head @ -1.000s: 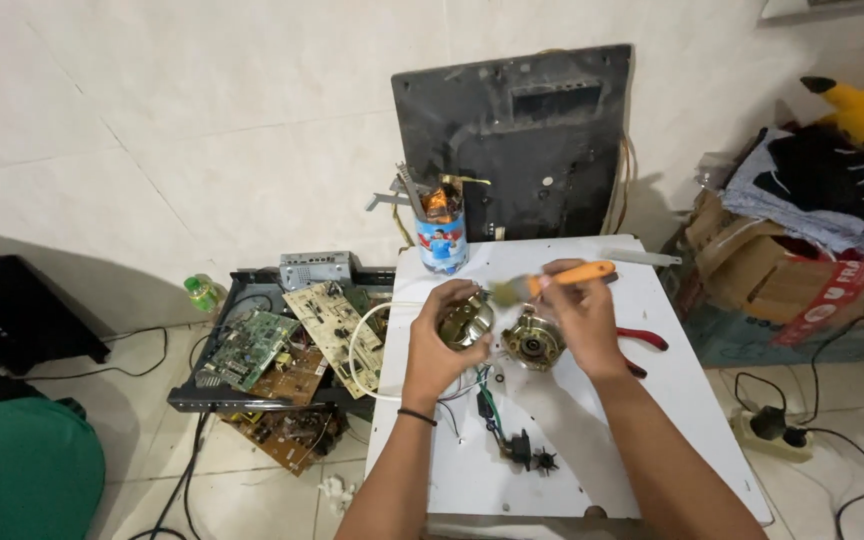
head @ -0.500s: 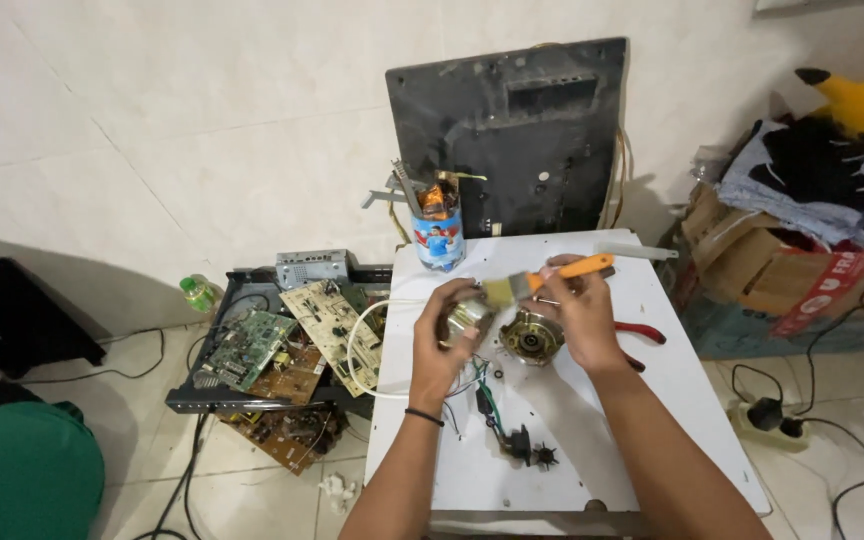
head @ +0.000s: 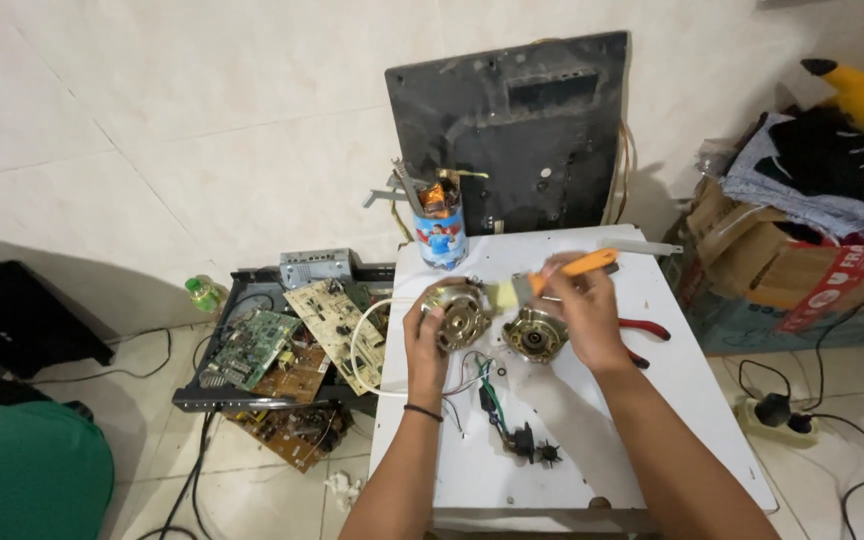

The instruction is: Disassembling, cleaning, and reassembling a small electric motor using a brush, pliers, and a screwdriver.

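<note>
My left hand (head: pixel 426 338) grips a round metal motor half (head: pixel 458 310) with copper windings, tilted up above the small white table (head: pixel 652 400). My right hand (head: pixel 580 310) holds an orange-handled brush (head: pixel 564 272), its pale bristles touching the motor half's edge. A second motor half (head: pixel 532 333) lies on the table just under my right hand. Coloured wires (head: pixel 487 385) trail from the motor toward a small black fan piece (head: pixel 535 446).
Red-handled pliers (head: pixel 645 331) lie right of my hand. A can of tools (head: pixel 441 225) stands at the table's back, before a black panel (head: pixel 512 130) against the wall. Circuit boards (head: pixel 297 340) fill a black tray on the floor left. Cardboard boxes (head: pixel 802 270) stand right.
My left hand has tilted the motor half a little, and the brush has moved along its edge. The view has shifted slightly.
</note>
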